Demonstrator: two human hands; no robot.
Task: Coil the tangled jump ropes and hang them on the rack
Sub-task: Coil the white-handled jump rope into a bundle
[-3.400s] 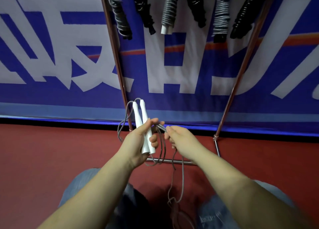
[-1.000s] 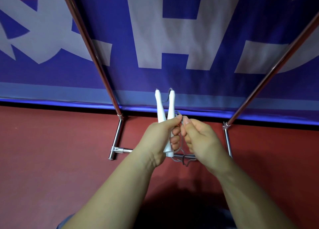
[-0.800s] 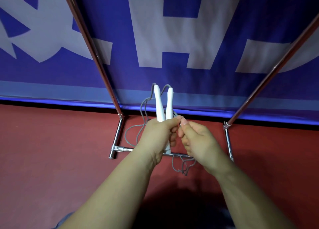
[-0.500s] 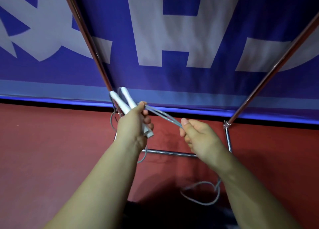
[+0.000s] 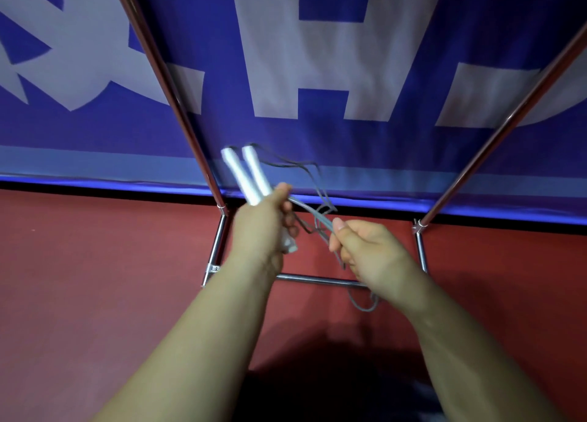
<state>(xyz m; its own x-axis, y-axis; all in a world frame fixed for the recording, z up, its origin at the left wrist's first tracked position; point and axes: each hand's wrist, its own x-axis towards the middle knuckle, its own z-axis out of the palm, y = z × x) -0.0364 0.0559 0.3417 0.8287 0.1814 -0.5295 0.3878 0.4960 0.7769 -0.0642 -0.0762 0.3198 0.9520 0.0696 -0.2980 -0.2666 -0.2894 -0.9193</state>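
Note:
My left hand (image 5: 263,227) grips the two white handles (image 5: 246,175) of a jump rope side by side, tips pointing up and left. The grey rope (image 5: 313,212) runs from the handle tips in loose loops to my right hand (image 5: 368,250), which pinches it between thumb and fingers. A short loop of the rope (image 5: 363,304) hangs below my right hand. Both hands are in front of the rack (image 5: 317,278), whose two slanted poles rise left and right. The rack's top is out of view.
The rack's chrome base bar and feet rest on a red floor (image 5: 95,278). Behind it hangs a blue banner (image 5: 317,56) with large white letters. My dark shadow falls on the floor between my arms.
My left hand has swung the handles back toward the middle, bringing the hands closer. The rope between them has gone from taut to looped, and the loop on the floor has been drawn up.

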